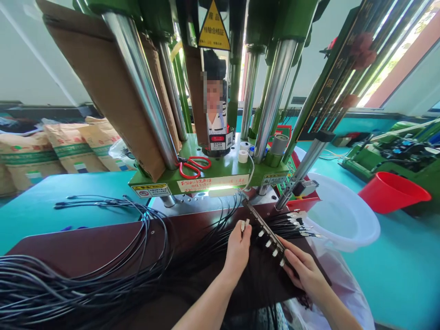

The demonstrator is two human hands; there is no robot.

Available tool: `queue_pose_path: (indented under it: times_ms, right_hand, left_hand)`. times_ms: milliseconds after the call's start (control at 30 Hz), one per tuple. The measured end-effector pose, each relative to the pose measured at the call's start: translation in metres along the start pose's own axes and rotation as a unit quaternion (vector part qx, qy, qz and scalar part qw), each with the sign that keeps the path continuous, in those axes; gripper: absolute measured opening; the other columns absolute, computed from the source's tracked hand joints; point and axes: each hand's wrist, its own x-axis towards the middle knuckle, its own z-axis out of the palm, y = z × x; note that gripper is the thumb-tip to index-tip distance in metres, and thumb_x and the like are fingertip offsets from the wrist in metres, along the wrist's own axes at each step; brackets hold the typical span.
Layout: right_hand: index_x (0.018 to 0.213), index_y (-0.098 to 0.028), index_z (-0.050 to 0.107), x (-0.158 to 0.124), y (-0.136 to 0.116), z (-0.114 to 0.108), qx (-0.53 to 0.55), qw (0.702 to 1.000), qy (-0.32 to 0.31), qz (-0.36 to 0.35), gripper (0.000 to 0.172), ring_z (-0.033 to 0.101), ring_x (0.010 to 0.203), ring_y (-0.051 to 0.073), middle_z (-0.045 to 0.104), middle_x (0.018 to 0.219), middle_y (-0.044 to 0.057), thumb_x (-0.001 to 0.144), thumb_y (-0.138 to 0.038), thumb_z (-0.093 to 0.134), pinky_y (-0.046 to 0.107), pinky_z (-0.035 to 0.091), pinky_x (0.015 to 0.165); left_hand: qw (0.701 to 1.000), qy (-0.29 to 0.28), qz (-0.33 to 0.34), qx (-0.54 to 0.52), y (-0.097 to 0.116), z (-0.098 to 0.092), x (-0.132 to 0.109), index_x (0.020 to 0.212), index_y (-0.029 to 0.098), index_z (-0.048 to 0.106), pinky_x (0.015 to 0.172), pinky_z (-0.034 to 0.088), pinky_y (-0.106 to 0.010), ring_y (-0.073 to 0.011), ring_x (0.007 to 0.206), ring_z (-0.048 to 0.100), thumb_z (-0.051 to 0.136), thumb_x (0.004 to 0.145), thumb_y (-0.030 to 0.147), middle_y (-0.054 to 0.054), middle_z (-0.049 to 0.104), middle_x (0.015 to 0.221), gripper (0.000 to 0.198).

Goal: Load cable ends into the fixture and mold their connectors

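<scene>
My left hand (238,250) pinches a small metal cable connector (244,225) at the end of a thin black cable, just left of a long dark metal fixture bar (263,229). The bar lies slantwise on the dark brown work board (85,247) and carries a row of silver connectors. My right hand (304,270) grips the bar's near end, fingers curled over it. More black cables with connector tips (299,224) fan out to the right of the bar.
A green press machine (213,176) with chrome columns stands right behind, red scissors (192,166) on its base. A big bundle of black cables (68,279) lies left. A white basin (343,215) and red bucket (392,190) sit right. A person stands behind the machine.
</scene>
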Motion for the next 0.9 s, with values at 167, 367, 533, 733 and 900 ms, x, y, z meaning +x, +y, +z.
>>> queue_pose_path:
  times_ms: [167, 367, 533, 733, 900]
  right_hand:
    - [0.123, -0.022, 0.051, 0.002, 0.002, -0.003, -0.021, 1.0, -0.012, 0.013, 0.058, 0.026, 0.038, 0.003, 0.04, 0.053, -0.005, 0.075, -0.052, 0.058, 0.016, 0.014, 0.037]
    - [0.116, -0.027, 0.058, 0.003, 0.005, -0.005, -0.009, 1.0, -0.027, 0.009, 0.047, 0.033, 0.048, 0.005, 0.049, 0.066, -0.001, 0.074, -0.049, 0.061, 0.017, 0.021, 0.041]
    - [0.12, -0.026, 0.055, 0.003, 0.007, -0.004, -0.035, 0.998, -0.053, -0.017, 0.05, 0.027, 0.045, 0.006, 0.046, 0.058, -0.003, 0.076, -0.049, 0.059, 0.019, 0.022, 0.04]
    - [0.123, -0.023, 0.051, 0.003, 0.003, -0.008, -0.039, 0.998, -0.045, 0.012, 0.058, 0.027, 0.042, 0.004, 0.04, 0.057, -0.005, 0.076, -0.055, 0.056, 0.015, 0.017, 0.037]
    - [0.125, -0.021, 0.049, 0.002, 0.001, -0.01, -0.041, 0.997, -0.059, 0.012, 0.061, 0.025, 0.04, 0.003, 0.035, 0.053, -0.006, 0.075, -0.056, 0.056, 0.015, 0.013, 0.036]
  left_hand:
    - [0.996, -0.04, 0.041, 0.073, 0.0, 0.0, 0.002, 0.058, 0.016, 0.049, 0.052, 0.023, -0.022, -0.0083, 0.053, 0.03, 0.054, 0.073, 0.033, 0.005, 0.037, 0.052, 0.023]
    - [0.998, -0.047, -0.046, 0.009, 0.005, -0.001, 0.0, 0.054, 0.017, 0.047, 0.046, 0.018, -0.022, -0.0064, 0.044, 0.024, 0.059, 0.067, 0.038, 0.007, 0.031, 0.044, 0.027]
    - [0.998, -0.038, -0.044, 0.009, 0.004, -0.001, 0.0, 0.053, 0.017, 0.044, 0.045, 0.018, -0.022, -0.0065, 0.044, 0.024, 0.06, 0.066, 0.042, 0.007, 0.03, 0.044, 0.032]
    - [0.999, -0.031, -0.022, -0.023, 0.002, -0.003, 0.003, 0.068, 0.021, 0.036, 0.049, 0.027, -0.019, -0.0074, 0.05, 0.03, 0.042, 0.079, 0.051, 0.008, 0.031, 0.055, 0.032]
    - [0.997, -0.048, -0.047, -0.042, 0.005, -0.005, 0.001, 0.067, 0.021, 0.031, 0.051, 0.029, -0.016, -0.0064, 0.052, 0.031, 0.038, 0.082, 0.039, 0.008, 0.03, 0.059, 0.024]
